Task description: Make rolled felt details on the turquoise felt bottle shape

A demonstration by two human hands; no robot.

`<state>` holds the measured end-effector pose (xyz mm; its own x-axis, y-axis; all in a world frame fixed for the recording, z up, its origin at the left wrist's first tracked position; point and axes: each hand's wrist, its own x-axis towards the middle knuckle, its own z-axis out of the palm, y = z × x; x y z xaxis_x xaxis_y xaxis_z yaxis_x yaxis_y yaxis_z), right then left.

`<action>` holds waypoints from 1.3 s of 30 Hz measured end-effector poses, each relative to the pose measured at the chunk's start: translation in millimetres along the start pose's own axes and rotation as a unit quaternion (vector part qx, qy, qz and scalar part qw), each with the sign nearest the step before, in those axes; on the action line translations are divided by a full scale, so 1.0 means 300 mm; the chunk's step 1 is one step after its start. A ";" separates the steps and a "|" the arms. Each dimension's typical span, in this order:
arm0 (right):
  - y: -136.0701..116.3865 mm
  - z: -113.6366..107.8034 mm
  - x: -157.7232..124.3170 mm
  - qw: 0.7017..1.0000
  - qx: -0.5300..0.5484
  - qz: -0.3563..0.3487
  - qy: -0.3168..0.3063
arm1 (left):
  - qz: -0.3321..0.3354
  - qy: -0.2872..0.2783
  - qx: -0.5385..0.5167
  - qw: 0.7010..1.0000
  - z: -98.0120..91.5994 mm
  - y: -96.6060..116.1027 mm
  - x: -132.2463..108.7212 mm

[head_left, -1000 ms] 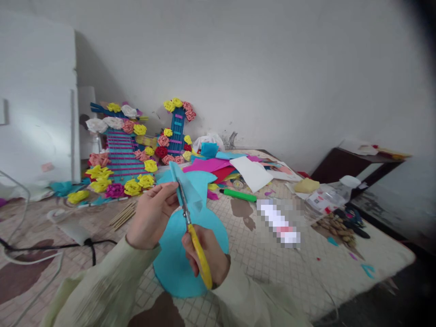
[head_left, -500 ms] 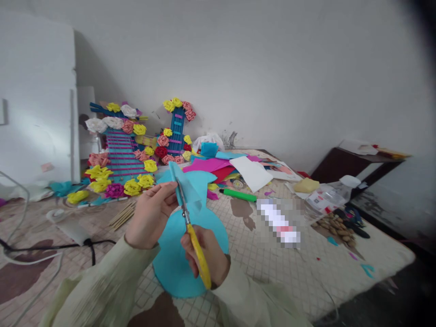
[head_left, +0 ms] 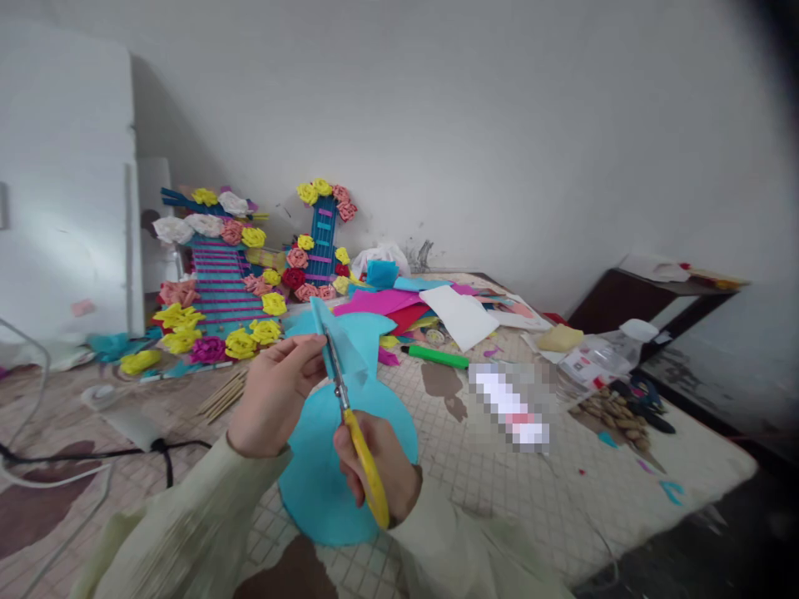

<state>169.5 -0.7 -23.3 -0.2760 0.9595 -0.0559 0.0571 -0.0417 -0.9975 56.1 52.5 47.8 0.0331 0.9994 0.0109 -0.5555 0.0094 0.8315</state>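
My left hand (head_left: 278,391) pinches a thin light-blue paper sheet (head_left: 349,358) by its left side and holds it up off the table. Yellow-handled scissors (head_left: 365,466) are gripped in my right hand (head_left: 380,466), pointing up and away. Their metal blades lie along the sheet next to my left fingertips; whether the blades are parted is hard to see. Beneath both hands lies a larger blue cutout (head_left: 349,507) with a rounded lower body and a flared top, partly covered by the sheet and my right hand.
Flower-trimmed blue craft pieces (head_left: 221,287) lean at the back left. Coloured paper (head_left: 374,303) is heaped behind the cutout. A green marker (head_left: 437,357), a plastic bottle (head_left: 608,358) and peanuts (head_left: 615,420) lie to the right. Wooden sticks (head_left: 223,395) and a white power strip (head_left: 128,420) are left.
Almost nothing differs. The view has shifted very slightly, and the scissors' handles have edged a little to the right while both hands keep their hold.
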 end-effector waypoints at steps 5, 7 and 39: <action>0.014 -0.001 0.001 1.000 0.010 -0.020 0.007 | 0.004 0.000 0.002 1.000 0.004 -0.003 0.001; 0.015 -0.003 0.000 1.000 0.015 -0.022 0.006 | 0.004 0.001 0.007 1.000 0.007 -0.005 0.002; 0.003 -0.005 -0.003 0.999 0.040 -0.036 -0.001 | 0.207 -0.012 0.419 0.884 -0.011 0.003 -0.020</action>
<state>171.1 -1.3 -24.2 -0.2787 0.9602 0.0162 -0.0391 0.0054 -0.9992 52.7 46.7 46.6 -0.0057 0.9098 0.4149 0.2858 -0.3961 0.8726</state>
